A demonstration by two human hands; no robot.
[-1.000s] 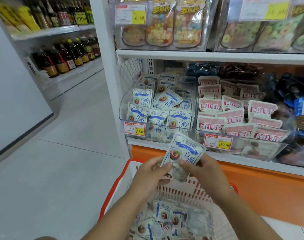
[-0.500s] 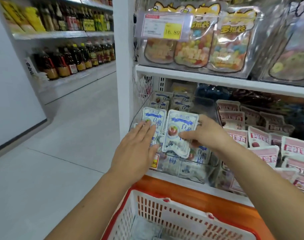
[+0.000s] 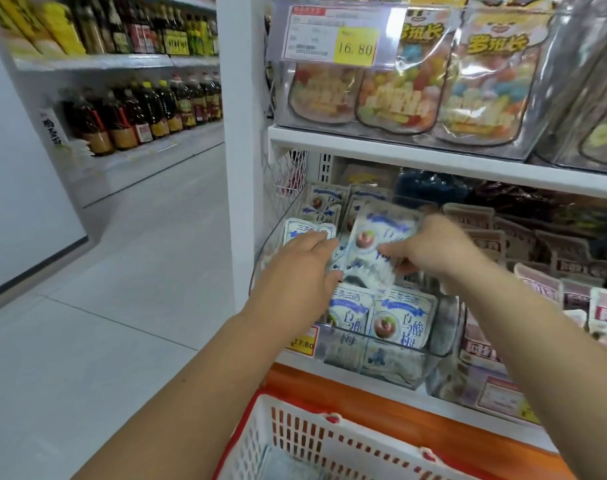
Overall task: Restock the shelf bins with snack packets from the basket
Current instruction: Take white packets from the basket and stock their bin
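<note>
My right hand (image 3: 430, 249) pinches a white-and-blue snack packet (image 3: 376, 242) and holds it upright inside the clear shelf bin (image 3: 444, 337), which is full of the same packets. With fingers straight, my left hand (image 3: 300, 268) presses against the packets on the bin's left side, touching one packet (image 3: 304, 230) there. The red-rimmed white basket (image 3: 316, 434) sits below my arms at the bottom edge; a little of its contents shows.
A second clear bin of pink-labelled packets (image 3: 551, 271) stands right of the blue one. The shelf above (image 3: 433, 152) carries bagged candy (image 3: 399, 98). A white upright post (image 3: 241, 168) borders the bin on the left. Bottles line shelves (image 3: 139, 109) across the aisle.
The packet went from above the basket up into the bin, and now sits deeper among the others. My left hand let it go and came to press flat on the bin's left packets.
</note>
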